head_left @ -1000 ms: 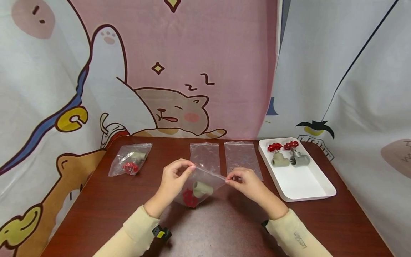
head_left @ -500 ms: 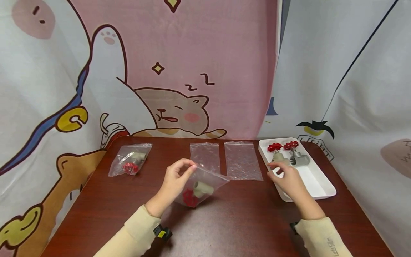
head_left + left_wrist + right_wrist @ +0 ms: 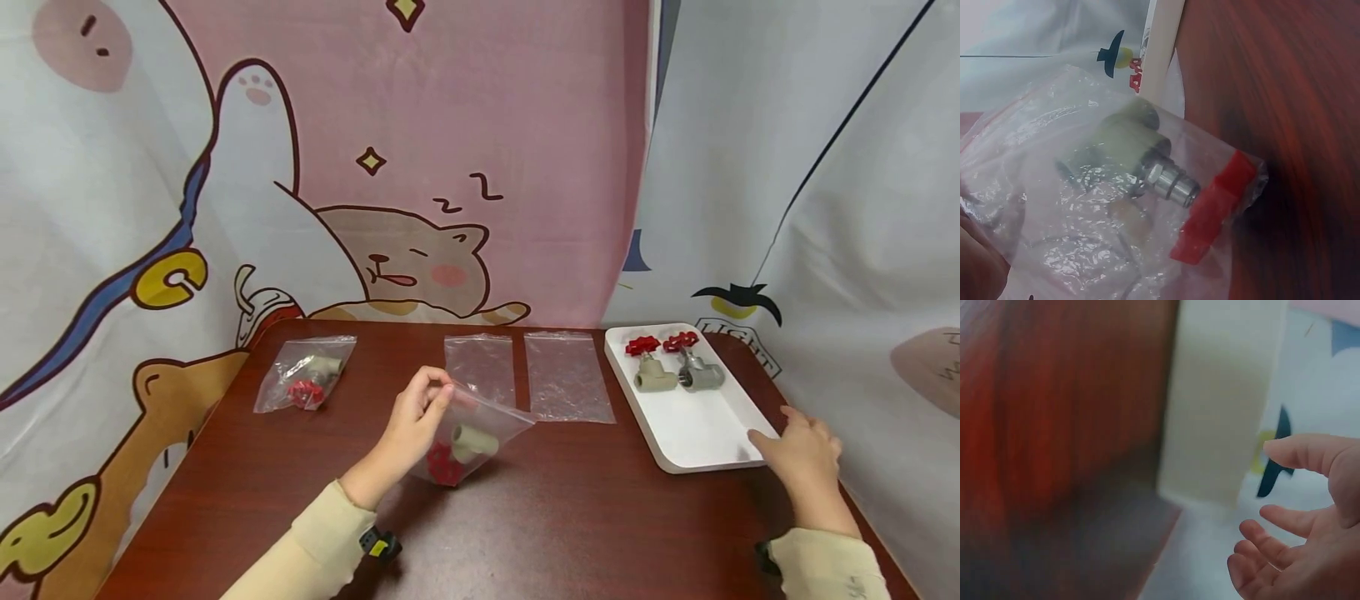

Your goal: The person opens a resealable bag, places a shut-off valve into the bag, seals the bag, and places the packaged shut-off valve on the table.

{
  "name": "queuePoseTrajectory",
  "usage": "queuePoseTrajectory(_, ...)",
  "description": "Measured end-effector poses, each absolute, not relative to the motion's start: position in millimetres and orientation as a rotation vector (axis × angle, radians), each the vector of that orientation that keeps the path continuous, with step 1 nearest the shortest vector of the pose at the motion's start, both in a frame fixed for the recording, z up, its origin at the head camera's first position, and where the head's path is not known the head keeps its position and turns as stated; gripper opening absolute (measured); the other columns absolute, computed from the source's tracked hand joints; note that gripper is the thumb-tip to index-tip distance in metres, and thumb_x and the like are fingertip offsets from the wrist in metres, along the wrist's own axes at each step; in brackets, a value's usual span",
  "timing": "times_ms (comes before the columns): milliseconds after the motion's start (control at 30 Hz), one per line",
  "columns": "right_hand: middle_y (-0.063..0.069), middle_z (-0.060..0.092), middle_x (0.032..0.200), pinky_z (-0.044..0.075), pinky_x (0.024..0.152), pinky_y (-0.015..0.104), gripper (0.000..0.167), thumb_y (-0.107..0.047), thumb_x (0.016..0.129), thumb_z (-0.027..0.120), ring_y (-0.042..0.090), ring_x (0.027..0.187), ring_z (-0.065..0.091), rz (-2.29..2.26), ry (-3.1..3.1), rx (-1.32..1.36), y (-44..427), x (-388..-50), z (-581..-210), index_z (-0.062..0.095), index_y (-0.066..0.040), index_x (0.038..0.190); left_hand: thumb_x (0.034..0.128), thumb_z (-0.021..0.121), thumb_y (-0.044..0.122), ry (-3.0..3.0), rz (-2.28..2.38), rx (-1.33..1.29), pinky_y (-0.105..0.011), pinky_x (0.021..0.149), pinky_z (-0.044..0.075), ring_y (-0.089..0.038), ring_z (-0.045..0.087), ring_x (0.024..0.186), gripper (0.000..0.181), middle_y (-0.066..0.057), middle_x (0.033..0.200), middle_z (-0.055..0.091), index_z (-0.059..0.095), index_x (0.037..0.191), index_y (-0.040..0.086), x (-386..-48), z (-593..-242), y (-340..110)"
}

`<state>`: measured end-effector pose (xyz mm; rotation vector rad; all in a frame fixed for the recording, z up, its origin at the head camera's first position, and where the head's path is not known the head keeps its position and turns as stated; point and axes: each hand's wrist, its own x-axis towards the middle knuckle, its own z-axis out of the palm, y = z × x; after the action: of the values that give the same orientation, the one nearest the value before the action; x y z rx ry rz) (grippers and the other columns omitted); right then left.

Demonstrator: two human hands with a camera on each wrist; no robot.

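Note:
My left hand [image 3: 411, 427] pinches the top corner of a clear zip bag [image 3: 504, 414] above the table. Inside the bag is a valve [image 3: 472, 442] with a beige tee body and a red handwheel; its metal stem shows in the left wrist view, where the handwheel [image 3: 1213, 209] sits low in the bag's corner. Beside the near right corner of the white tray [image 3: 708, 454] is my right hand [image 3: 806, 454], thumb and fingers spread, holding nothing. Two red-wheeled valves lie in the tray's far end, a beige one [image 3: 654, 375] and a grey one [image 3: 701, 372].
Two flat zip bags, a left one [image 3: 480, 367] and a right one [image 3: 568, 379], lie at the back of the brown table [image 3: 555, 517]. Another bagged valve [image 3: 307, 375] rests at the far left. A printed curtain [image 3: 480, 150] hangs behind the table.
My right hand has let go of the zip bag's edge and moved right, past the tray's valves, to its near right corner. The left hand keeps its pinch, almost still.

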<state>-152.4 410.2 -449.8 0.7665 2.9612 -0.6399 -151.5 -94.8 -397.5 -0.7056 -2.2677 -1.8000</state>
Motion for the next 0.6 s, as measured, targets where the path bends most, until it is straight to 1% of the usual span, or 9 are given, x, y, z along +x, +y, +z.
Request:
queuePoseTrajectory(33,0.047,0.017,0.132,0.029,0.090,0.068,0.074,-0.025,0.087,0.057,0.063,0.118,0.019,-0.647,2.944,0.772,415.7,-151.1,-452.0,0.022,0.012,0.140,0.0979,0.046,0.002,-2.254,-1.824,-0.697,-0.029,0.079,0.050,-0.023,0.068,0.088,0.006,-0.022,0.088,0.071,0.046,0.101,-0.004,-151.8,-398.7,-95.3)
queuePoseTrajectory(133,0.048,0.024,0.127,0.030,0.091,0.067,0.066,-0.021,0.087,0.053,0.063,0.113,0.025,-0.667,2.951,0.701,428.2,-147.2,-458.7,0.026,0.016,0.135,0.0975,0.046,0.000,-2.190,-1.869,-0.656,-0.025,0.076,0.048,-0.019,0.067,0.083,0.008,-0.024,0.085,0.070,0.046,0.103,-0.006,-152.6,-402.2,-96.2)
queuePoseTrajectory(233,0.048,0.031,0.125,0.034,0.090,0.065,0.057,-0.019,0.089,0.050,0.061,0.109,0.034,-0.693,2.941,0.642,434.5,-145.6,-462.3,0.033,0.017,0.130,0.0972,0.046,0.000,-2.131,-1.924,-0.604,-0.020,0.075,0.047,-0.015,0.066,0.081,0.012,-0.024,0.084,0.069,0.049,0.105,-0.009,-152.5,-404.8,-97.0)
queuePoseTrajectory(300,0.047,0.034,0.126,0.036,0.090,0.063,0.052,-0.017,0.089,0.048,0.060,0.109,0.038,-0.715,2.926,0.655,436.0,-146.0,-463.4,0.037,0.016,0.128,0.0972,0.046,-0.001,-2.107,-1.954,-0.594,-0.019,0.079,0.049,-0.013,0.068,0.086,0.014,-0.026,0.084,0.069,0.051,0.106,-0.010,-152.7,-406.5,-97.8)
queuePoseTrajectory(433,0.044,0.041,0.122,0.042,0.082,0.058,0.049,-0.016,0.090,0.046,0.056,0.103,0.045,-0.778,2.903,0.730,436.3,-146.7,-464.4,0.040,0.014,0.128,0.0965,0.048,-0.001,-2.113,-1.957,-0.590,-0.019,0.078,0.050,-0.010,0.067,0.085,0.015,-0.026,0.084,0.068,0.058,0.103,-0.010,-152.2,-408.9,-99.5)
queuePoseTrajectory(533,0.044,0.045,0.115,0.049,0.069,0.049,0.050,-0.016,0.090,0.048,0.052,0.093,0.052,-0.833,2.883,0.756,436.0,-145.8,-463.9,0.040,0.015,0.128,0.0950,0.051,-0.001,-2.149,-1.939,-0.610,-0.021,0.075,0.051,-0.007,0.067,0.083,0.013,-0.025,0.083,0.068,0.061,0.100,-0.008,-151.6,-411.8,-101.1)
queuePoseTrajectory(600,0.044,0.045,0.114,0.051,0.062,0.044,0.050,-0.015,0.090,0.048,0.049,0.087,0.056,-0.855,2.873,0.760,435.6,-145.5,-463.3,0.040,0.016,0.129,0.0932,0.054,-0.001,-2.172,-1.931,-0.640,-0.022,0.073,0.052,-0.006,0.066,0.082,0.012,-0.025,0.085,0.069,0.062,0.099,-0.008,-151.9,-415.4,-102.1)
